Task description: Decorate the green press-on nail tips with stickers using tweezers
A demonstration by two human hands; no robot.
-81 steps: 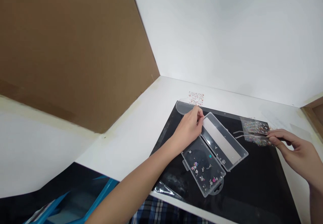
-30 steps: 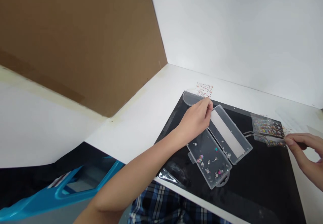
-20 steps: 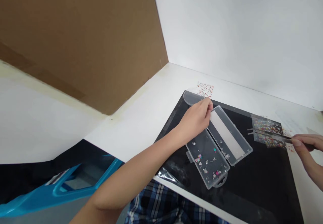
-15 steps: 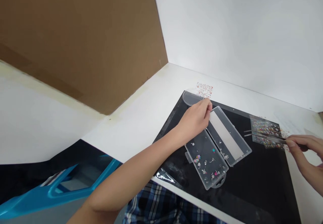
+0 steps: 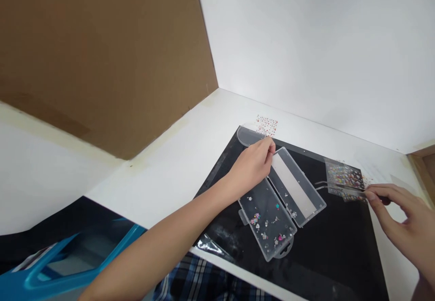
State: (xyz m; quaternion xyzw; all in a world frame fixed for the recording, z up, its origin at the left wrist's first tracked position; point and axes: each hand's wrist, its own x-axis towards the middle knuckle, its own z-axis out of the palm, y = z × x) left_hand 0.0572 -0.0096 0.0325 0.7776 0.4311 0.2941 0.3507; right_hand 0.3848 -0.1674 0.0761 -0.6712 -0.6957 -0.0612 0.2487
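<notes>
My right hand grips a pair of tweezers, their slightly parted tips pointing left over the black mat. My left hand is closed, thumb and fingers pinched together above the far end of a clear plastic case. What it pinches, if anything, is too small to make out. The case lies opened flat on the mat, with small rhinestones and flower-shaped charms scattered in its near half. Its lid bears a white strip and a few charms.
Sticker sheets with colourful dots lie at the mat's right rear edge. Another patterned sheet and a clear rounded plastic piece are at the back. A cardboard panel stands left; a blue plastic object is below the table.
The view has swung slightly to the right, so everything sits farther left. More of my right hand shows, still with the tweezers. My left hand keeps its pinch over the case.
</notes>
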